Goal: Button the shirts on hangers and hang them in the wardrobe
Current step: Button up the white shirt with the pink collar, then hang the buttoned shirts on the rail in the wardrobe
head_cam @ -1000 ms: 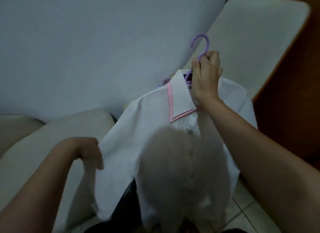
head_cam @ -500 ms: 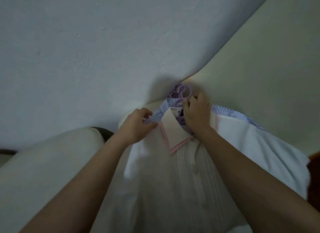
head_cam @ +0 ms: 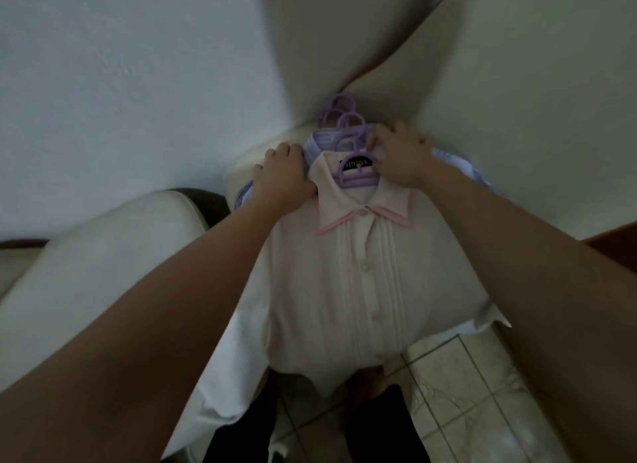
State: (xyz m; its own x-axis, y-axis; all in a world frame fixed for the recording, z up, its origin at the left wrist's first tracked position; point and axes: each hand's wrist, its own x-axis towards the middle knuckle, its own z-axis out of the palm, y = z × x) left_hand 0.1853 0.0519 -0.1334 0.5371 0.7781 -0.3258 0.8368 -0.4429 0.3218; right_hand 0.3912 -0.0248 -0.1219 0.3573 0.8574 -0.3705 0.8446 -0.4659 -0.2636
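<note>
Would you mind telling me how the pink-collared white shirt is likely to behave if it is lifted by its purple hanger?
Likely floppy: the white shirt drapes in soft folds with its hem hanging loose. Probably light: the fabric looks thin on a slim purple hanger. It may slip off the striped shirt beneath.

A cream sofa (head_cam: pixel 103 273) carries the pile; a blue striped shirt (head_cam: pixel 245 194) lies on its seat cushion, directly beneath the white shirt (head_cam: pixel 344 290); purple hangers (head_cam: pixel 355 178) stack at the white shirt's collar; tiled floor (head_cam: pixel 465 393) shows below its hem.
</note>
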